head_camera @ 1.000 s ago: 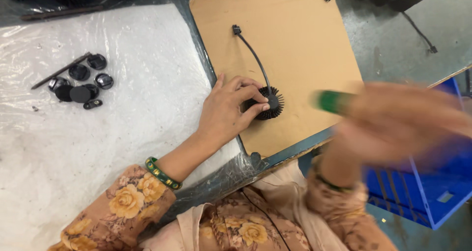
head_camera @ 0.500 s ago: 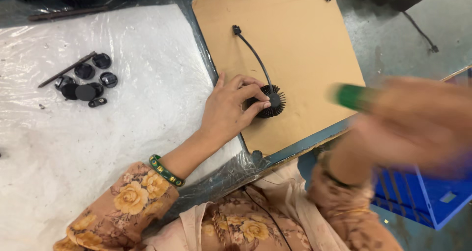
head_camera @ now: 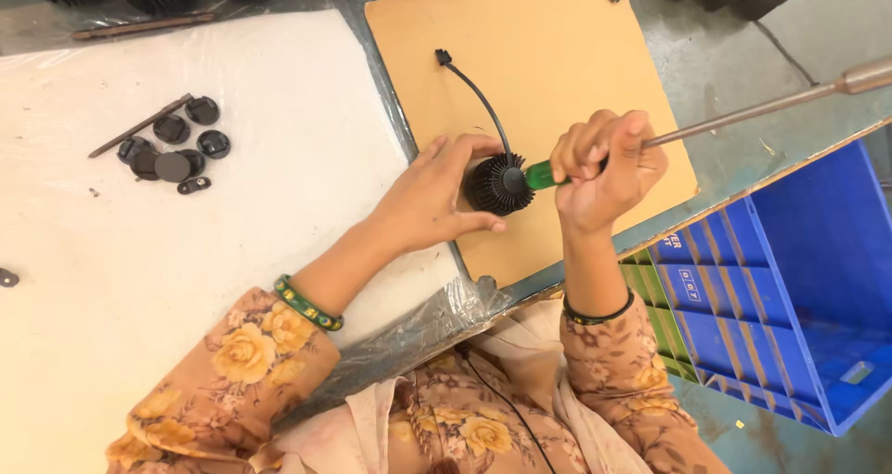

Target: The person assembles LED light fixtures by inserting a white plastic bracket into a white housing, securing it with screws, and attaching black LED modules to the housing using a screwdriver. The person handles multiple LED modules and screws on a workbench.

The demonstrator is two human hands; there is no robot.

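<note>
Steadying a black finned part [head_camera: 499, 183] near the lower edge of the cardboard sheet [head_camera: 557, 56], our left hand [head_camera: 429, 200] curls loosely around it. Our right hand [head_camera: 604, 163] is wrapped tight on a green-handled screwdriver [head_camera: 541, 174], tip at the part's centre. We judge fastening is under way; next calls for straight, steady pressure.

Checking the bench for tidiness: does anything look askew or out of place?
The blue crate leans tilted against the bench edge, and small black caps lie loosely heaped on the white sheet. Nothing looks spilled or damaged.
</note>
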